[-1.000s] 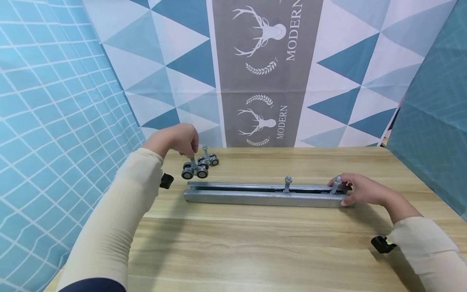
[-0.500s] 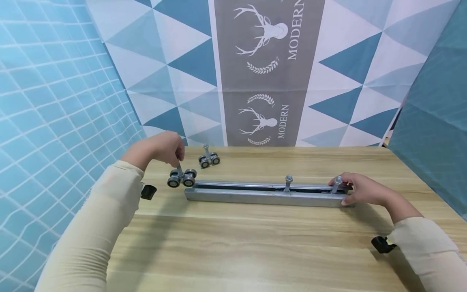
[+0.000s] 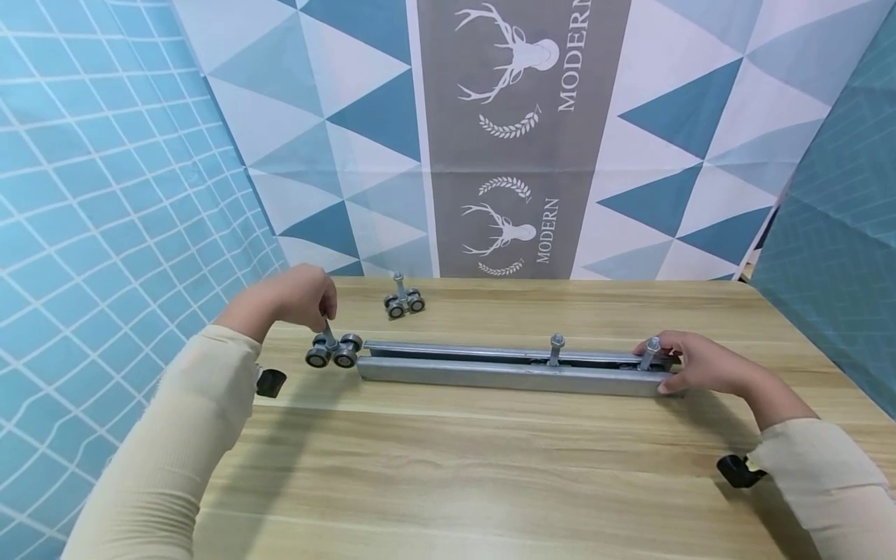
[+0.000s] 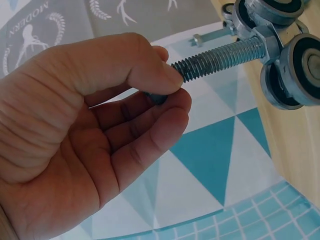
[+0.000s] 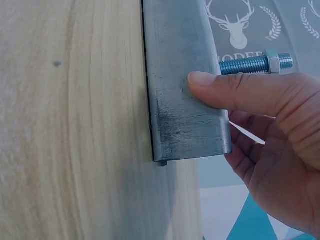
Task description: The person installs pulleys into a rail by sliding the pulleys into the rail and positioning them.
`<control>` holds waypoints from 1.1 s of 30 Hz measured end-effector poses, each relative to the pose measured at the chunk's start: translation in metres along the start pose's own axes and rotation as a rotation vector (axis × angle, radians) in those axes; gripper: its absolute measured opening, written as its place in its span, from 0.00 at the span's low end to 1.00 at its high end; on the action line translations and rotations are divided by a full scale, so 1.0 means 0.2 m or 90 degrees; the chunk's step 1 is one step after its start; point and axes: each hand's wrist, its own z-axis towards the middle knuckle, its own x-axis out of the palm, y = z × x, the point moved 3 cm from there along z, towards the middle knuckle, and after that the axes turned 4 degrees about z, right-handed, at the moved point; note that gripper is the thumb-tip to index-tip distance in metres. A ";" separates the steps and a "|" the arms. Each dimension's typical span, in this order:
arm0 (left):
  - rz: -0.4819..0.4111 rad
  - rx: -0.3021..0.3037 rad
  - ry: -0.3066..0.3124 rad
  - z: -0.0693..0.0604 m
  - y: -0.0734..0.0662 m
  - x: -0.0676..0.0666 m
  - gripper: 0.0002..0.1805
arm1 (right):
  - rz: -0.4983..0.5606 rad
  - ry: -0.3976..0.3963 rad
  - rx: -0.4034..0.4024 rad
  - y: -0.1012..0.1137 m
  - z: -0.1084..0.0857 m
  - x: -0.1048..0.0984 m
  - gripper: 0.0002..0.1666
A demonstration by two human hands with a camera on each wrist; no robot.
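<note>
While the right hand (image 3: 708, 364) grips the rail (image 3: 448, 375), the left hand (image 3: 287, 299), pinching the bolt (image 4: 225, 58), should align the wheels (image 3: 345, 358) with the rail's left end.

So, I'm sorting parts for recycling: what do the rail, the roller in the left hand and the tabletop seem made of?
The rail looks like satin grey metal, perhaps steel: even sheen, dark scuffs. The held roller seems metal: its threaded bolt glints, perhaps zinc-plated; its wheels carry black rings, possibly rubber. The tabletop could be wood or laminate: pale, faintly glossy grain.
</note>
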 end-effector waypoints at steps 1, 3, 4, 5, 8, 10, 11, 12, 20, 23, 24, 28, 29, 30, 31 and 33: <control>0.000 0.000 -0.001 0.00 0.01 0.01 0.10 | -0.001 -0.001 -0.001 0.00 0.00 0.00 0.33; 0.006 -0.005 -0.001 0.01 0.02 0.03 0.10 | -0.003 -0.002 -0.005 0.00 0.00 0.00 0.32; 0.010 -0.006 0.001 0.02 0.02 0.04 0.10 | -0.004 -0.002 -0.005 0.00 0.00 0.00 0.32; 0.014 -0.007 0.003 0.02 0.03 0.05 0.10 | -0.004 -0.002 -0.005 0.00 0.00 0.00 0.32; 0.027 -0.008 0.010 0.04 0.04 0.09 0.10 | -0.002 -0.001 -0.004 0.01 -0.01 0.00 0.32; 0.029 -0.012 0.018 0.04 0.05 0.11 0.11 | 0.001 0.000 -0.001 0.01 -0.01 0.00 0.32; 0.029 -0.014 0.022 0.05 0.06 0.11 0.11 | 0.002 0.000 -0.001 0.01 -0.01 0.00 0.32; 0.029 -0.014 0.026 0.05 0.06 0.12 0.11 | 0.003 0.000 0.000 0.01 -0.01 0.00 0.32; 0.043 -0.008 0.044 0.09 0.07 0.17 0.12 | 0.009 -0.007 -0.001 0.01 -0.01 0.01 0.32; 0.048 -0.002 0.041 0.11 0.06 0.18 0.12 | 0.013 -0.010 -0.005 0.01 0.00 0.01 0.32; 0.051 0.000 0.039 0.11 0.06 0.18 0.12 | 0.013 -0.012 -0.004 0.01 -0.01 0.01 0.32; 0.065 0.006 0.031 0.13 0.05 0.19 0.15 | 0.013 -0.014 -0.001 0.01 -0.01 0.01 0.32; 0.068 0.006 0.031 0.13 0.04 0.19 0.16 | 0.014 -0.014 -0.003 0.01 -0.01 0.01 0.32; 0.073 0.007 0.030 0.14 0.04 0.19 0.17 | 0.013 -0.016 -0.002 0.01 -0.01 0.00 0.32; 0.076 0.008 0.030 0.14 0.04 0.19 0.18 | 0.013 -0.016 -0.004 0.01 -0.01 0.00 0.32; 0.083 0.007 0.033 0.15 0.03 0.20 0.20 | 0.013 -0.016 -0.007 0.01 -0.01 0.00 0.32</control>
